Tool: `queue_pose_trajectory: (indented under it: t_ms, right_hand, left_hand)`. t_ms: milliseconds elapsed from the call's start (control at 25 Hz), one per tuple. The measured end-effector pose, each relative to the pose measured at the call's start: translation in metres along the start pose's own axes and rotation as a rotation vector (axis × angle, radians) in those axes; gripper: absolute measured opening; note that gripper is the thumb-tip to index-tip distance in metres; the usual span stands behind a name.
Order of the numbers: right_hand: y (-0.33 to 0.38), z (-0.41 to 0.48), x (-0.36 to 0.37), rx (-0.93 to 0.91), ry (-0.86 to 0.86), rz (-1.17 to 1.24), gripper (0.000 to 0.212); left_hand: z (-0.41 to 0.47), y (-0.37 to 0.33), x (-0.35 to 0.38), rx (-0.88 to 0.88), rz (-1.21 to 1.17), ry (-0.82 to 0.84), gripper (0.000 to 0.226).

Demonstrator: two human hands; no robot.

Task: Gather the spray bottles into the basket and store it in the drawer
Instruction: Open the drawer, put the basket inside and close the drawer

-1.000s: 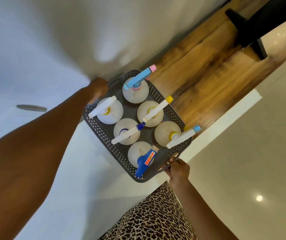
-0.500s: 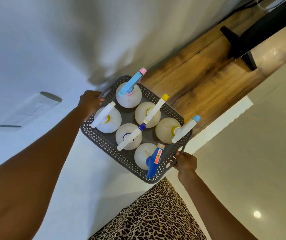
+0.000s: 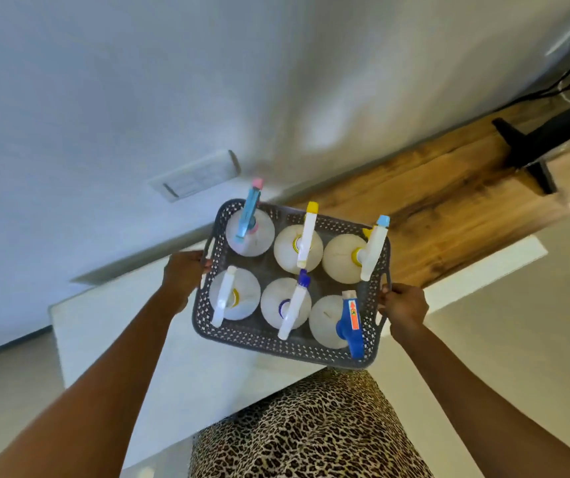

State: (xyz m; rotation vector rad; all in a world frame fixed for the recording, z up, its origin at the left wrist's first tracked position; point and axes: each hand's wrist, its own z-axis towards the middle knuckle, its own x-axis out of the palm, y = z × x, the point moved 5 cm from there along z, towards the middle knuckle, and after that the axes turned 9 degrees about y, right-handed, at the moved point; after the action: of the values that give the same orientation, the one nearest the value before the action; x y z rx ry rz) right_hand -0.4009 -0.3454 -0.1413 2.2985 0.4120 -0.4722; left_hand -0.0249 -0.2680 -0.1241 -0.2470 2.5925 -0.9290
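Note:
A grey perforated basket hangs in the air in front of me, above a white cabinet top. Several white spray bottles stand upright inside it, among them one with a light-blue trigger and pink tip at the back left and one with a dark-blue trigger at the front right. My left hand grips the basket's left handle. My right hand grips the right handle. No drawer is visible.
A wooden counter runs behind the basket to the right, with a black stand on it and cables near the wall. A white wall with a socket plate is behind. Leopard-print clothing is below; pale floor lies at right.
The basket has turned in my hands so its long side now faces me, and the view has swung level. Both hands keep hold of the handles.

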Motion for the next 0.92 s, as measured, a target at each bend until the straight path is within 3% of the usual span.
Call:
queue_pose_trajectory:
  t_ms: [240, 440, 600, 680, 920]
  right_hand:
    - [-0.006, -0.041, 0.054, -0.159, 0.194, -0.173, 0.027]
    - [-0.032, -0.065, 0.109, -0.231, 0.317, -0.289, 0.02]
    - [-0.043, -0.068, 0.128, -0.191, 0.343, -0.328, 0.025]
    - [-0.073, -0.081, 0.204, -0.259, 0.442, -0.4, 0.025]
    - [-0.063, -0.071, 0.217, -0.237, 0.348, -0.392, 0.015]
  left_hand:
    - [-0.083, 0.111, -0.057, -0.095, -0.179, -0.15, 0.022]
    - [-0.128, 0.196, -0.088, -0.175, -0.254, -0.235, 0.024]
    - [-0.138, 0.224, -0.098, -0.201, -0.274, -0.241, 0.025]
    - [-0.142, 0.303, -0.128, -0.264, -0.363, -0.298, 0.026]
    - [-0.119, 0.293, -0.14, -0.239, -0.388, -0.284, 0.021]
